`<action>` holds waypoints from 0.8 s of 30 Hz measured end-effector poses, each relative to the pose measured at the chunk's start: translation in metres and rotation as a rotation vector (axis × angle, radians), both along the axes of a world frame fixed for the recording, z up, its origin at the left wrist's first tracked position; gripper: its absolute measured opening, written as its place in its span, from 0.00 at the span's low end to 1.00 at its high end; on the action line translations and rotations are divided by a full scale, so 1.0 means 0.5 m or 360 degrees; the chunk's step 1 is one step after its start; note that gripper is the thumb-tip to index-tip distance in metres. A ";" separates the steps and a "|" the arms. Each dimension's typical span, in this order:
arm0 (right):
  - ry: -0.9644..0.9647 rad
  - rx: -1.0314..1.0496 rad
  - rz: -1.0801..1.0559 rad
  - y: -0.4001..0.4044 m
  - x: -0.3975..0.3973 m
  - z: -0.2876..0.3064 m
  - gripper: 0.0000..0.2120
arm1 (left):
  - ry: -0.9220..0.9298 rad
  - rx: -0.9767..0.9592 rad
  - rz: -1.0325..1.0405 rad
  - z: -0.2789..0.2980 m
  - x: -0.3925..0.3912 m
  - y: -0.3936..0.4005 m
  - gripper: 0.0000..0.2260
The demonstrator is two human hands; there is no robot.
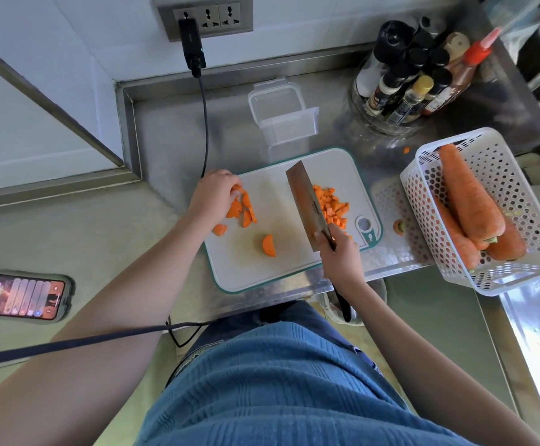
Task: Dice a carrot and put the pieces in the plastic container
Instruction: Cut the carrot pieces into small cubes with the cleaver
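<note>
- The left hand [213, 191] is curling its fingers over the carrot slices [241, 207] on the cutting board [278, 262], probably to gather them for cutting.
- The right hand [339, 252] is gripping the cleaver [305, 201], which is separating the slices from the diced pile [331, 206].
- The plastic container [281, 112] is waiting open on the counter [172, 130] behind the board, seemingly empty.
- The left fingertips are hiding some slices.

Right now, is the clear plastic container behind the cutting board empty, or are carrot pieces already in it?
Empty. The clear plastic container shows no orange through its walls; the diced carrot pile lies on the white cutting board.
</note>
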State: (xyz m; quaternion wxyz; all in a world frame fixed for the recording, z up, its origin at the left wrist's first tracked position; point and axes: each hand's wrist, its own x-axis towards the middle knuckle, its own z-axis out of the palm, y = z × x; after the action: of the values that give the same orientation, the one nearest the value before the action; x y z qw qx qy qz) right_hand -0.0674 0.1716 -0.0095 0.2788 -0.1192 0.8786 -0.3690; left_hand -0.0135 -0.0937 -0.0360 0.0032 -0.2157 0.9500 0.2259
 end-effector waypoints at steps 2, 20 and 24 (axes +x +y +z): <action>0.0000 0.0004 -0.0001 0.000 0.000 0.000 0.10 | 0.0124 -0.0015 0.0044 0.004 0.005 0.004 0.05; -0.0078 -0.0103 0.0018 -0.027 0.008 -0.014 0.07 | -0.0086 0.1434 0.0880 0.011 0.084 0.162 0.07; -0.0078 -0.0058 0.0054 -0.023 0.017 -0.014 0.08 | -0.0070 0.1394 0.0906 0.018 0.082 0.172 0.07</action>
State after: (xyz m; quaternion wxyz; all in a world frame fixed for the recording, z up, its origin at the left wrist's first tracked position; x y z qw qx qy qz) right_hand -0.0591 0.1602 -0.0165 0.3042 -0.1301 0.8625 -0.3830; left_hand 0.0277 -0.0076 -0.0271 0.0514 -0.4486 0.6699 0.5894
